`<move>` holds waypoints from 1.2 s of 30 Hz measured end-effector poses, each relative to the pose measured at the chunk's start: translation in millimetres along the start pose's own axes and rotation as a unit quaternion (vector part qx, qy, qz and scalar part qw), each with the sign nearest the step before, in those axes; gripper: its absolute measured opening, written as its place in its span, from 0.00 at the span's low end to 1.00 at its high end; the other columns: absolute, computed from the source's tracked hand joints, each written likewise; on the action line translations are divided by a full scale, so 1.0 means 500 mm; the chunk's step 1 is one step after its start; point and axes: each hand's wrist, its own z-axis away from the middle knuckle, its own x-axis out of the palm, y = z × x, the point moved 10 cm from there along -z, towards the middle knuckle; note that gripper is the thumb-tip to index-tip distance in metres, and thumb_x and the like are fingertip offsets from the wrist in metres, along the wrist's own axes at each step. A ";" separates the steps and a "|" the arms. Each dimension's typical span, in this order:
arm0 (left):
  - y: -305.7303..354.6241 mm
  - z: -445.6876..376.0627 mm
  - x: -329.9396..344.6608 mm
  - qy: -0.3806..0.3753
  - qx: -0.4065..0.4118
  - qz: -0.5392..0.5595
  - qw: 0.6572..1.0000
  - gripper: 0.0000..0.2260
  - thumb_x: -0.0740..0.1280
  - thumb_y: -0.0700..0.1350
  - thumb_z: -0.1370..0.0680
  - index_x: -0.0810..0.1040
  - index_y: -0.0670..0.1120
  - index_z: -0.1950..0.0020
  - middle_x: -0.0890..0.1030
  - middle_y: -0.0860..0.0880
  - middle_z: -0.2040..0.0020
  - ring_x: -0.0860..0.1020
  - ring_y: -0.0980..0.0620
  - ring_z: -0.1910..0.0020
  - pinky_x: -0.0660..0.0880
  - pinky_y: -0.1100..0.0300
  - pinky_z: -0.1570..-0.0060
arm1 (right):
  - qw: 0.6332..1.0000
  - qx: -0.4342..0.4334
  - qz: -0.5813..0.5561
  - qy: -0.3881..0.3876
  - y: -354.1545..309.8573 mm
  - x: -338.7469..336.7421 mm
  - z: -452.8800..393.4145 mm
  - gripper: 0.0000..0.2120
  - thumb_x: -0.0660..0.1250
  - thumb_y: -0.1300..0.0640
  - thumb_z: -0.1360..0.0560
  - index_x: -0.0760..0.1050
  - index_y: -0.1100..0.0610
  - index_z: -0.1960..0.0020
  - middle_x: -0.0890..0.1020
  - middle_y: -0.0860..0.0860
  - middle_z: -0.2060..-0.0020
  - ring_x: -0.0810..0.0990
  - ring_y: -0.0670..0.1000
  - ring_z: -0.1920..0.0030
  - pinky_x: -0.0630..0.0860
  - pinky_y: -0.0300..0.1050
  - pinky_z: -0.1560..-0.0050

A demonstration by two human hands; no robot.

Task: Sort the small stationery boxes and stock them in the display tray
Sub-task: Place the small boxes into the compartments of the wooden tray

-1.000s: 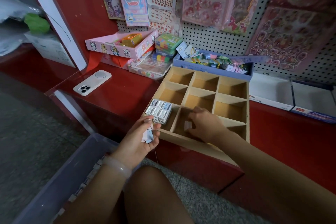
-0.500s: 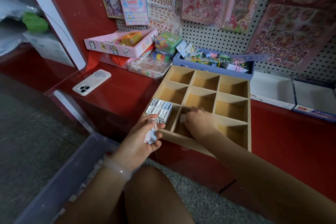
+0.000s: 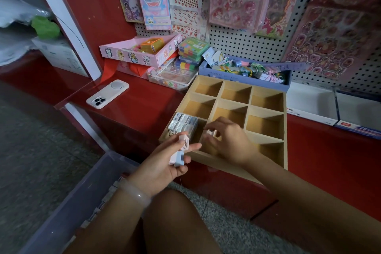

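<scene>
The right hand (image 3: 226, 140) covers most of the near middle compartment of the wooden tray (image 3: 285, 130), so what lies on that compartment's floor cannot be seen; the small pale box (image 3: 211, 132) pinched in its fingertips is blurred and its print cannot be read. The near right compartment is partly hidden by the same forearm. A grey plastic bin (image 3: 68, 208) at the lower left is cut off by the frame edge, and its contents show only as a row of small pale shapes along the rim. The tray sits on a red shelf (image 3: 144, 107), tilted toward the viewer, with a grid of compartments, most of them showing bare floor. Its near left compartment holds a tight block of small boxes (image 3: 182, 123), pale grey-white with bluish print, standing side by side. The left hand (image 3: 165, 163) hovers just in front of that corner, fingers curled around a few more small boxes (image 3: 179, 153), white, pink and light blue, stacked unevenly in the palm. A white phone (image 3: 107, 94) lies face down on the shelf, well to the left of the tray.
</scene>
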 end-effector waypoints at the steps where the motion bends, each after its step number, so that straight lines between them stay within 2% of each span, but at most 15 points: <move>1: -0.001 0.000 0.008 -0.006 -0.003 0.004 1.000 0.11 0.64 0.45 0.26 0.76 0.47 0.44 0.82 0.42 0.49 0.73 0.56 0.73 0.68 0.67 0.78 | 0.999 -0.032 -0.037 -0.003 -0.017 0.001 0.004 0.13 0.67 0.52 0.25 0.78 0.56 0.42 0.79 0.52 0.50 0.79 0.50 0.52 0.75 0.43 0.52; 5: -0.008 0.004 0.035 -0.022 -0.005 -0.006 1.000 0.12 0.65 0.45 0.29 0.78 0.48 0.47 0.77 0.49 0.62 0.73 0.56 0.73 0.67 0.67 0.78 | 0.989 -0.102 -0.102 -0.011 -0.057 0.003 0.021 0.18 0.72 0.52 0.30 0.79 0.57 0.42 0.80 0.50 0.51 0.75 0.41 0.51 0.67 0.27 0.49; 8: -0.016 0.000 0.038 -0.023 -0.002 -0.040 0.999 0.12 0.64 0.40 0.24 0.77 0.47 0.42 0.76 0.49 0.61 0.72 0.56 0.71 0.66 0.67 0.77 | 0.987 -0.116 -0.104 -0.035 -0.064 0.009 0.033 0.20 0.73 0.52 0.30 0.77 0.56 0.40 0.80 0.50 0.50 0.77 0.44 0.51 0.69 0.28 0.51; 11: -0.019 -0.005 0.027 0.019 0.007 -0.077 0.997 0.14 0.66 0.38 0.24 0.76 0.47 0.39 0.75 0.47 0.59 0.71 0.56 0.71 0.66 0.67 0.77 | 0.986 -0.122 -0.111 -0.033 -0.070 0.010 0.043 0.19 0.72 0.54 0.30 0.77 0.57 0.41 0.80 0.50 0.51 0.75 0.42 0.53 0.68 0.26 0.53; 13: -0.011 -0.007 0.025 0.041 0.028 -0.087 0.995 0.15 0.67 0.36 0.24 0.76 0.49 0.40 0.77 0.48 0.59 0.71 0.57 0.71 0.66 0.67 0.76 | 0.989 -0.099 -0.106 -0.012 -0.059 0.007 0.046 0.17 0.73 0.55 0.30 0.78 0.57 0.43 0.80 0.49 0.53 0.76 0.43 0.54 0.67 0.28 0.54; 16: 0.000 -0.010 0.028 0.058 0.049 -0.095 0.993 0.14 0.67 0.37 0.24 0.76 0.48 0.41 0.78 0.48 0.58 0.71 0.57 0.72 0.66 0.67 0.77 | 0.989 -0.038 -0.143 0.008 -0.033 0.004 0.047 0.15 0.72 0.53 0.29 0.74 0.55 0.45 0.79 0.46 0.55 0.77 0.42 0.64 0.73 0.34 0.63; 18: 0.003 -0.012 0.025 0.072 0.054 -0.078 0.993 0.08 0.66 0.39 0.23 0.78 0.46 0.45 0.78 0.47 0.59 0.71 0.57 0.73 0.67 0.66 0.77 | 0.986 -0.027 -0.163 0.002 -0.028 0.008 0.048 0.17 0.72 0.52 0.28 0.71 0.54 0.44 0.80 0.48 0.52 0.80 0.47 0.67 0.77 0.41 0.68; 21: 0.003 -0.016 0.016 0.095 0.063 -0.076 0.991 0.05 0.66 0.38 0.23 0.79 0.47 0.50 0.78 0.49 0.63 0.70 0.56 0.74 0.67 0.66 0.78 | 0.987 -0.015 -0.162 -0.010 -0.023 0.013 0.049 0.21 0.71 0.52 0.28 0.68 0.55 0.40 0.80 0.49 0.47 0.81 0.51 0.67 0.78 0.48 0.69; 24: 0.005 -0.018 0.015 0.101 0.070 -0.103 0.987 0.08 0.66 0.37 0.23 0.78 0.49 0.50 0.76 0.49 0.66 0.70 0.56 0.73 0.67 0.66 0.78 | 0.983 0.006 -0.183 -0.011 -0.010 0.014 0.049 0.20 0.71 0.50 0.29 0.69 0.54 0.41 0.80 0.48 0.48 0.81 0.49 0.66 0.78 0.46 0.69; 26: 0.006 -0.019 0.019 0.097 0.074 -0.119 0.985 0.08 0.66 0.37 0.23 0.77 0.49 0.49 0.75 0.49 0.66 0.70 0.56 0.73 0.67 0.66 0.77 | 0.982 0.011 -0.190 0.003 -0.004 0.009 0.051 0.17 0.72 0.49 0.30 0.73 0.53 0.45 0.81 0.47 0.53 0.81 0.44 0.66 0.78 0.40 0.67; 29: 0.005 -0.021 0.023 0.091 0.075 -0.140 0.983 0.08 0.67 0.38 0.23 0.77 0.49 0.47 0.76 0.48 0.63 0.71 0.57 0.73 0.68 0.66 0.76 | 0.990 -0.015 -0.134 0.048 -0.002 -0.013 0.052 0.14 0.75 0.53 0.31 0.77 0.56 0.48 0.77 0.44 0.57 0.75 0.37 0.64 0.71 0.28 0.62; 30: 0.004 -0.021 0.023 0.090 0.074 -0.142 0.983 0.08 0.67 0.39 0.23 0.77 0.48 0.46 0.78 0.47 0.61 0.71 0.57 0.74 0.69 0.66 0.75 | 0.993 -0.008 -0.099 0.064 0.009 -0.020 0.051 0.14 0.75 0.55 0.32 0.78 0.57 0.48 0.76 0.45 0.57 0.74 0.39 0.62 0.69 0.29 0.60; 32: 0.002 -0.024 0.020 0.089 0.069 -0.127 0.985 0.06 0.67 0.39 0.23 0.77 0.47 0.47 0.82 0.45 0.53 0.72 0.57 0.74 0.70 0.65 0.74 | 0.996 0.043 -0.004 0.078 0.044 -0.033 0.047 0.15 0.73 0.53 0.30 0.79 0.57 0.46 0.76 0.50 0.54 0.75 0.48 0.55 0.71 0.38 0.57; 34: 0.001 -0.027 0.011 0.097 0.063 -0.094 0.989 0.04 0.66 0.39 0.23 0.77 0.45 0.49 0.82 0.43 0.52 0.72 0.57 0.74 0.70 0.65 0.75 | 0.989 0.105 0.093 0.042 0.077 -0.029 0.042 0.15 0.69 0.48 0.27 0.78 0.55 0.44 0.76 0.52 0.50 0.73 0.51 0.49 0.71 0.42 0.56; 36: 0.000 -0.028 0.006 0.096 0.058 -0.067 0.991 0.04 0.66 0.38 0.23 0.78 0.45 0.51 0.82 0.44 0.55 0.72 0.57 0.74 0.70 0.65 0.75 | 0.980 0.119 0.159 -0.012 0.085 -0.012 0.035 0.15 0.65 0.45 0.26 0.78 0.54 0.44 0.75 0.51 0.48 0.71 0.51 0.46 0.70 0.43 0.52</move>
